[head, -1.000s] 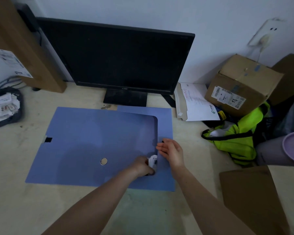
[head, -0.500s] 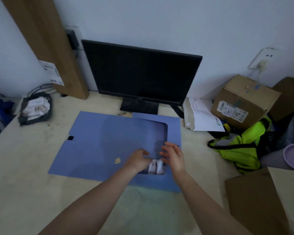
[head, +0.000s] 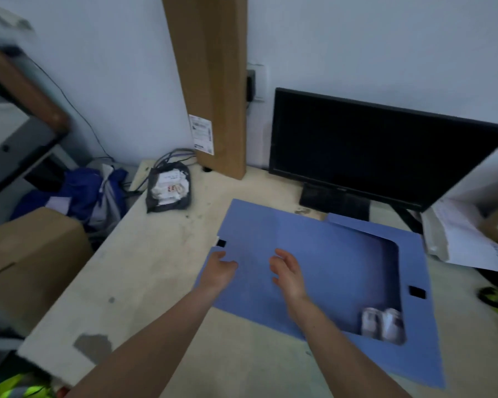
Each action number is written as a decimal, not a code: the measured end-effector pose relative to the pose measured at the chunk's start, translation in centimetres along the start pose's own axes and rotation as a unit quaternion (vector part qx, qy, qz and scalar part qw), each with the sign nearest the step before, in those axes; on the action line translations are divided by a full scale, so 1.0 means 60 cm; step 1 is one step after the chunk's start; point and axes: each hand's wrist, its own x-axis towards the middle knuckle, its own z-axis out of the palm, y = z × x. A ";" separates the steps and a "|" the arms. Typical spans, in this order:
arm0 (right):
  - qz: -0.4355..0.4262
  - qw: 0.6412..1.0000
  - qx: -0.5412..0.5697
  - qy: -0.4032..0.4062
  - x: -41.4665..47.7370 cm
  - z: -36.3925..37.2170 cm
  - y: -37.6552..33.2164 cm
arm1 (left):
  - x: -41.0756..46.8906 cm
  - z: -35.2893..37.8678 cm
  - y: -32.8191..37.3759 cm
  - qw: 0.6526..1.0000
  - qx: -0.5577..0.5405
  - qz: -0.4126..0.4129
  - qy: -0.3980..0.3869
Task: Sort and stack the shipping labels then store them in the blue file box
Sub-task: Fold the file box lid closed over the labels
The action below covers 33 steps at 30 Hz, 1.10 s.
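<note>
Half a second ago both my hands were bunched together over the shipping labels (head: 383, 323). Now they have let go and moved off to the left side of the blue file box (head: 322, 242). The view has swung left too, so the tall cardboard carton (head: 213, 81) stands at 12 o'clock and the monitor (head: 380, 150) sits out at 2 o'clock.

My left hand (head: 220, 268) is over the box's left edge, fingers loose and slightly spread, holding nothing. My right hand (head: 288, 271) is just beside it over the blue panel, fingers relaxed and apart, also holding nothing. I cannot tell whether either palm touches the box.

The labels lie as two small white bundles side by side in the lower right corner of the dark recess in the box, which lies flat on the desk (head: 156, 268). They are at about 4 o'clock from my right hand and well apart from it.

A white sticker (head: 202, 135) on the carton carries print too small to read. The black pouch (head: 168, 188) at 11 o'clock from my left hand shows white packets with red marks, too blurred to read. The mark under the monitor screen is illegible.
</note>
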 end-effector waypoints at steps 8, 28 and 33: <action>0.044 0.977 -0.209 0.000 0.056 0.129 0.036 | 0.127 -0.088 -0.058 0.994 0.102 -0.010 -0.036; -0.050 0.996 -0.068 -0.006 -0.056 0.069 -0.121 | -0.033 -0.056 0.081 0.974 -0.177 0.018 -0.141; -0.088 0.996 -0.020 0.007 -0.100 -0.022 -0.153 | -0.119 0.034 0.115 0.960 -0.209 0.047 -0.181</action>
